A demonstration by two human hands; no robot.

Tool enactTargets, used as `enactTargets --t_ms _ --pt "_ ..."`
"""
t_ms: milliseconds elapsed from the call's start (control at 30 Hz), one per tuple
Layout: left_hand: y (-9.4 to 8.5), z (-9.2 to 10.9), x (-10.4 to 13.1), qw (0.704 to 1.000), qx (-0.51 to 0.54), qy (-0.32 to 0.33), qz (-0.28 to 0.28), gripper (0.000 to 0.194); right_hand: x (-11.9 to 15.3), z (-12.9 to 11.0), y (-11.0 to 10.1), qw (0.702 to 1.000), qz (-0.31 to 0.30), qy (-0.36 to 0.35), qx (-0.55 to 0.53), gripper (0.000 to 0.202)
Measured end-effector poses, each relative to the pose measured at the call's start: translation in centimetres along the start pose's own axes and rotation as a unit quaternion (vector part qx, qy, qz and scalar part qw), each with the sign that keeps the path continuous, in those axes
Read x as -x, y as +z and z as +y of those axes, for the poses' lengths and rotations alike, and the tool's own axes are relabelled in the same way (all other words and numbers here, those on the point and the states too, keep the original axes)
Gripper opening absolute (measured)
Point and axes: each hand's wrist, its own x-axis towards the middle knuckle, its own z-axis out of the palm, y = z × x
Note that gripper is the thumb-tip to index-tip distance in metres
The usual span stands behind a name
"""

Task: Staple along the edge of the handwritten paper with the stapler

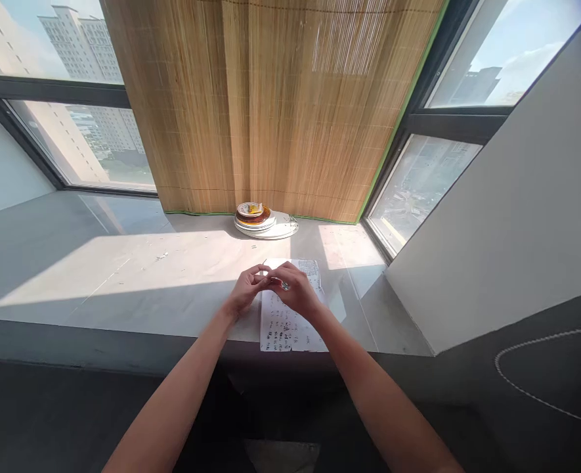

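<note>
Both hands meet over a sheet of paper [290, 322] covered in handwriting. My left hand [248, 288] is closed, its thumb and fingers pinched together against the other hand's fingertips. My right hand [295, 288] is closed too, fingers bent inward. A small patterned, shiny bit with a trace of red [285, 286] shows at the right fingers; its kind is too small to tell. The paper lies on the grey window sill, and its lower end reaches the sill's front edge. The fingers cover part of its upper half.
Behind the hands, a stack of plates [265, 226] with a brown dish on top stands on the sill [123, 263]. A bamboo blind [280, 112] hangs behind it. Windows flank both sides, and a slanted white wall [497, 217] rises at right. A cord [511, 384] loops lower right.
</note>
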Motion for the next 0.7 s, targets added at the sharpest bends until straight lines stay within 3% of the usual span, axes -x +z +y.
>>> enactTargets --t_ms 67,133,233,333,467,567,700 --pt "0.0 0.1 0.1 1.0 -0.005 0.016 0.014 0.057 0.0 1.5 -1.1 0.999 0.031 0.008 -0.018 0.016" --pt "-0.2 0.2 -0.1 0.997 -0.012 0.036 0.073 0.053 0.3 4.7 -3.1 0.993 0.089 0.067 -0.028 0.004" --pt "-0.6 0.2 -0.5 0.984 -0.032 0.044 0.169 0.039 1.2 11.9 -6.7 0.951 0.158 0.266 0.009 0.012" --pt "-0.7 -0.2 -1.0 0.98 -0.059 0.034 0.185 0.033 2.2 18.2 -9.2 0.907 0.142 0.383 0.098 0.011" --pt "-0.6 -1.4 -1.4 0.961 -0.186 0.044 0.202 0.028 2.5 21.7 -9.3 0.886 0.135 0.422 0.137 0.008" --pt "-1.4 -2.0 -2.9 0.897 -0.368 0.032 0.242 0.025 2.4 22.0 -8.7 0.889 0.136 0.417 0.133 0.01" --pt "-4.0 -1.7 -7.5 0.776 -0.58 0.041 0.243 0.014 2.6 22.3 -8.7 0.897 0.14 0.399 0.126 0.007"
